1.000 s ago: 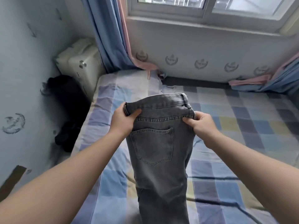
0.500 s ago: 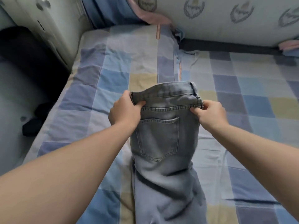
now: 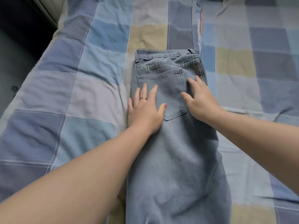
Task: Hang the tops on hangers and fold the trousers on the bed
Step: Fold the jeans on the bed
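Note:
A pair of grey-blue jeans (image 3: 174,156) lies flat on the bed (image 3: 90,88), folded lengthwise with the waistband at the far end and one back pocket facing up. My left hand (image 3: 145,110) presses flat on the jeans' left edge beside the pocket, fingers straight, a ring on one finger. My right hand (image 3: 200,99) rests flat on the right side of the seat, fingers spread. The legs run toward me and out of the frame at the bottom.
The bed carries a checked cover in blue, grey and pale yellow. Its left edge drops to a dark floor gap (image 3: 17,46) beside the wall. A seam with an orange strip (image 3: 201,23) runs across the cover beyond the waistband.
The jeans went from being held up by the waistband to lying flat on the bed. Both hands let go of the waistband and now press flat lower down by the pocket.

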A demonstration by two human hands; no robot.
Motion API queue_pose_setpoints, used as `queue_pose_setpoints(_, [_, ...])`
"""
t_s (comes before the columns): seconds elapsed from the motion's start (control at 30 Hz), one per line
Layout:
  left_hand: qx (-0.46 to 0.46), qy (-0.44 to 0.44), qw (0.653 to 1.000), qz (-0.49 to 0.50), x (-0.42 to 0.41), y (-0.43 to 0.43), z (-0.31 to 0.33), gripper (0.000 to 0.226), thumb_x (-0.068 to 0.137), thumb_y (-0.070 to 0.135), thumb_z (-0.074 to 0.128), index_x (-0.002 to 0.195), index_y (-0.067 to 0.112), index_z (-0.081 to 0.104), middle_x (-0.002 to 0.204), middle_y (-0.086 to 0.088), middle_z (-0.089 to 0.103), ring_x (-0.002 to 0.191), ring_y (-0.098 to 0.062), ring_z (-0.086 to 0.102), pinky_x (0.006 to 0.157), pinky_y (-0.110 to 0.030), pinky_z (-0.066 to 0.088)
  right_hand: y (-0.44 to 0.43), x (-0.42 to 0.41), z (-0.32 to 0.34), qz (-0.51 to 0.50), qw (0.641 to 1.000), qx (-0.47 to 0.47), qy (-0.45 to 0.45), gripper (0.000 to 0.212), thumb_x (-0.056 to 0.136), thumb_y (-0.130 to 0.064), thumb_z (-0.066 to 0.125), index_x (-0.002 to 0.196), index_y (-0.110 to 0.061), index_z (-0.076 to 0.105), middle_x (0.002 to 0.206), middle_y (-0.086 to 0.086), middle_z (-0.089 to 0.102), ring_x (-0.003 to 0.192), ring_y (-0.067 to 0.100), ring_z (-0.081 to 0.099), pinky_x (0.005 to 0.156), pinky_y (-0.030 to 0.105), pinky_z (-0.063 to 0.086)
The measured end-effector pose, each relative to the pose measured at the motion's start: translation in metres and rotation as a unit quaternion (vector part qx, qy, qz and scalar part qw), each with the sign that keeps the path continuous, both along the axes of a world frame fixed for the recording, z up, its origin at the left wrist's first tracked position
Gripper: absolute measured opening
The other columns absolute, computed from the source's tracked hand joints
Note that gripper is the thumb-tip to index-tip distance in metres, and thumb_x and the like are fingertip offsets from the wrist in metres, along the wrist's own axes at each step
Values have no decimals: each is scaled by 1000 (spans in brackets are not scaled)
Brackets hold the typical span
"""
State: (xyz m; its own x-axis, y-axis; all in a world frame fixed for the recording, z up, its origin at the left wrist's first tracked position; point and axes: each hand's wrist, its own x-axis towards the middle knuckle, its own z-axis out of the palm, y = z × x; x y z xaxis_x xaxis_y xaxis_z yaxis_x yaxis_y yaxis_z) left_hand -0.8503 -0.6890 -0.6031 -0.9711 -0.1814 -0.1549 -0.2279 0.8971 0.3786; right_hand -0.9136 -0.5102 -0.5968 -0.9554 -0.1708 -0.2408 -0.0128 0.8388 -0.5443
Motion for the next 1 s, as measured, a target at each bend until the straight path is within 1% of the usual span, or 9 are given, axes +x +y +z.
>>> queue_pose_setpoints(0.07, [-13,-4,1000,-13,19,4,4,69,98,55,45,159,36,19,170,-1,5,156,-21,2,124,-50,6,8,19,5,7,1000,6,9,63,103,-44,45,159,-25,23,169,3,8,155,22,9,124,48,13])
queue_pose_setpoints(0.17, [-19,-14,999,-34,56,12,20,68,99,55,45,159,37,19,170,0,4,156,-23,1,124,-50,7,19,55,21,25,999,24,9,64,102,-44,47,159,-29,23,169,2,9,154,23,11,124,46,13])
queue_pose_setpoints(0.27, [-34,-32,995,-84,101,19,44,68,99,54,46,159,36,19,170,0,3,156,-24,1,124,-50,7,31,97,43,38,999,34,-18,65,100,-44,48,158,-34,22,169,-4,8,154,22,10,121,44,13])
queue_pose_setpoints(0.33, [-31,-45,994,-98,133,21,62,67,100,54,45,159,35,21,170,0,2,156,-24,1,124,-49,8,35,126,61,46,998,21,-38,65,100,-40,52,158,-33,24,168,-4,11,154,22,13,121,45,15])
queue_pose_setpoints(0.47, [5,-104,991,-85,206,29,102,65,101,52,45,159,33,23,170,0,5,156,-23,5,123,-45,13,38,187,100,56,994,-3,-96,62,101,-33,55,157,-25,31,167,2,17,152,24,20,122,47,20])
queue_pose_setpoints(0.6, [60,-146,987,-45,278,35,134,63,100,49,49,157,32,29,170,0,11,155,-22,9,122,-41,14,51,248,134,48,992,7,-120,59,102,-33,52,157,-25,32,167,1,20,152,23,21,121,48,23])
queue_pose_setpoints(0.77, [115,-181,977,1,352,41,168,59,100,47,50,155,30,34,169,2,15,153,-22,14,120,-44,18,71,324,169,66,990,65,-110,58,102,-32,51,156,-25,33,165,2,24,151,24,23,119,46,25])
queue_pose_setpoints(0.87, [125,-190,974,-13,390,43,180,58,100,46,51,153,29,36,168,0,18,152,-23,17,120,-45,22,82,369,183,58,988,89,-113,58,102,-33,52,156,-24,33,165,2,26,150,25,24,117,45,26])
queue_pose_setpoints(1.0, [114,-212,970,-35,450,52,184,58,100,45,51,153,29,35,167,-2,20,152,-23,18,120,-44,23,106,432,192,81,981,131,-116,59,101,-34,51,156,-23,33,165,3,25,151,26,23,117,48,27])
